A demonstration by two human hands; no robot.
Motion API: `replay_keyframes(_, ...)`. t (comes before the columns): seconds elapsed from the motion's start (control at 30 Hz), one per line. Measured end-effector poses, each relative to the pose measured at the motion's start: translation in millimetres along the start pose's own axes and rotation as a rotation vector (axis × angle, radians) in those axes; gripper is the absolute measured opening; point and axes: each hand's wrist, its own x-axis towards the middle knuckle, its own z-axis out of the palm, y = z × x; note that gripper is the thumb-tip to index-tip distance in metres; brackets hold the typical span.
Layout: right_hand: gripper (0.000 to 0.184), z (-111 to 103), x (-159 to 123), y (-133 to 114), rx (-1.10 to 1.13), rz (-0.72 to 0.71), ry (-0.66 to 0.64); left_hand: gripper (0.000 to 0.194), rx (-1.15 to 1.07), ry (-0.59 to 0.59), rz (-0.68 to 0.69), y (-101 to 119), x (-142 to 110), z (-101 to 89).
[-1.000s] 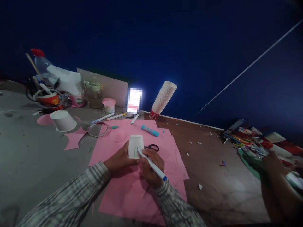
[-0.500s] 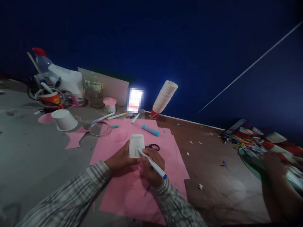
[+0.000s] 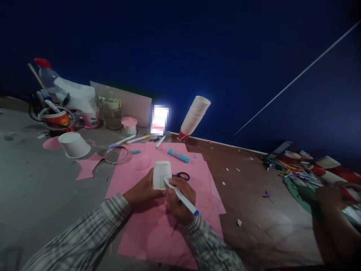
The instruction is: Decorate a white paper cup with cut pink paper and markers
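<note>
A small white paper cup [image 3: 161,171] is gripped from its left side by my left hand [image 3: 143,191]. Green lines are drawn on the side of the cup that faces me. My right hand [image 3: 182,199] holds a white marker pen [image 3: 183,198] with a blue end, its tip touching the cup near the green lines. Under both hands lie sheets of pink paper [image 3: 158,244]. Just beyond my right hand, the black handles of a pair of scissors [image 3: 184,175] show; the rest of them is hidden. A blue glue stick [image 3: 178,155] lies farther back on the paper.
At the back leans a tall stack of paper cups [image 3: 195,117], near a bright blurred screen [image 3: 160,120]. An upturned white tub [image 3: 74,145], a ring [image 3: 116,155] and a glass jar [image 3: 110,114] are on the left. At the right, another person's hand [image 3: 328,199] is among clutter.
The view shifts slightly. My hands keep their hold on the cup and marker, with the pen tip hardly moved. The other person's hand at the right has moved a little.
</note>
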Motion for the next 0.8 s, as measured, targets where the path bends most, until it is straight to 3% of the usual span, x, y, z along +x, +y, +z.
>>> replay_keyframes(0.8,0.017,-3.8,1.9,-2.3,0.049,0.054,-0.038,0.064,0.027,-0.002,0.028,0.1,0.0,-0.5)
